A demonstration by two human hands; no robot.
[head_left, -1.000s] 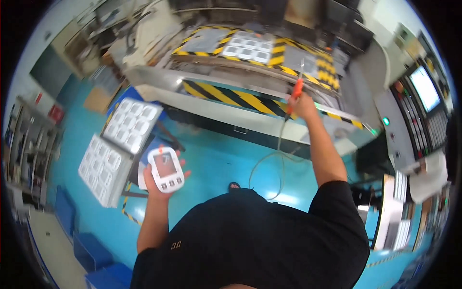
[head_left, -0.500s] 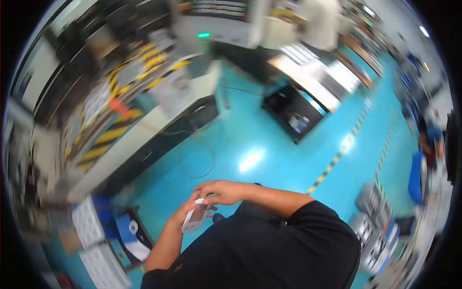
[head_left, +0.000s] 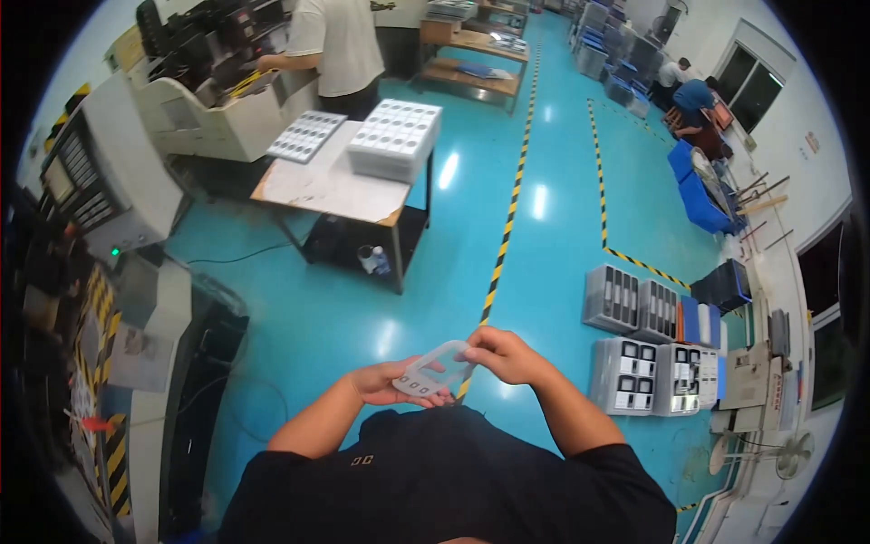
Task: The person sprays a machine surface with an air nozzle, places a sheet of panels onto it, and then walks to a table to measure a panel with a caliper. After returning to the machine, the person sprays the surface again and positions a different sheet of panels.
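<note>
Head view, looking down from above the person's own chest and black shirt. Both bare forearms come up from the lower edge and meet in front of the body, above a glossy teal floor [head_left: 562, 236].

The left hand [head_left: 385, 381] lies palm up beneath a pale, translucent plastic panel [head_left: 430, 370], cradling its lower end, where a short row of small openings shows. The right hand [head_left: 501, 355] closes from above and the right, its fingertips [head_left: 471, 354] pinching the panel's upper edge. So both hands are closed on the one piece, which is tilted and held in the air, close to the body and well clear of any worktop.

Judged from this hold, the piece looks thin and bendable, so it is best gripped by its edges, with a light pinch and the palm bearing the weight, and turned slowly so that it neither flexes nor slips.

A yellow and black striped line [head_left: 504, 238] runs away across the floor. To the right, on the floor, stand grey trays [head_left: 634, 363] of small parts beside blue bins [head_left: 702, 204]. Further off, to the upper left, a wooden worktop [head_left: 326, 190] carries stacks of white trays [head_left: 396, 136]. Beyond it another person in a pale shirt [head_left: 337, 41] stands at a cream machine [head_left: 213, 122]. More people work far off by the right wall.
</note>
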